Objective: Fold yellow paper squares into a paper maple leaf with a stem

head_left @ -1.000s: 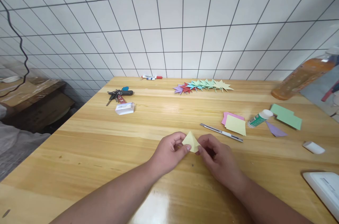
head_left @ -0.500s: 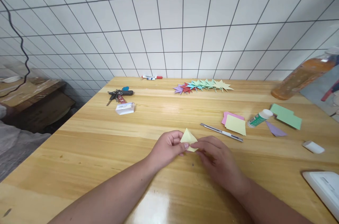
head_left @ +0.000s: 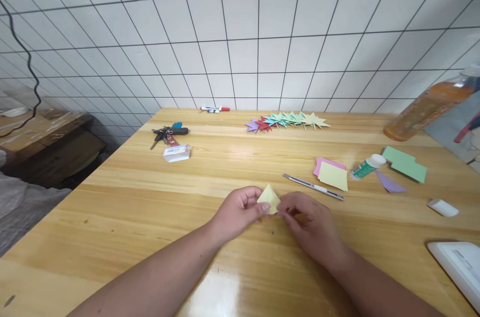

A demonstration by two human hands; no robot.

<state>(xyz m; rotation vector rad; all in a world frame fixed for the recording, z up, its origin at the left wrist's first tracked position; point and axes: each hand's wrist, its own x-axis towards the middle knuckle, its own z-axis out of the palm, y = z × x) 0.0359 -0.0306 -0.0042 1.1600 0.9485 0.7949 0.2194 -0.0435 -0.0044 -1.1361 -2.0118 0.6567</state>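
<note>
A small folded piece of yellow paper (head_left: 269, 198) is between my hands, low over the wooden table, its point turned up and away. My left hand (head_left: 243, 207) grips its left side, the thumb lying on the front face and the fingers behind. At the paper's right corner, my right hand (head_left: 305, 219) has thumb and index fingertip pinched together on the edge. Just beyond the right hand lies a utility knife (head_left: 313, 187). Yellow paper squares (head_left: 333, 177) rest on pink ones (head_left: 320, 163) behind it.
A glue stick (head_left: 367, 167), green paper (head_left: 407, 164), a purple triangle (head_left: 390, 183) and an eraser (head_left: 443, 207) lie right. Folded paper stars (head_left: 287, 121) and a marker (head_left: 215, 109) sit by the tiled wall. Keys (head_left: 168, 133) and a small box (head_left: 176, 153) are left; a bottle (head_left: 427, 107) stands right.
My right fingers have slid from the paper's front face to its right corner and now pinch there. The paper has shifted slightly right, its tip a little lower.
</note>
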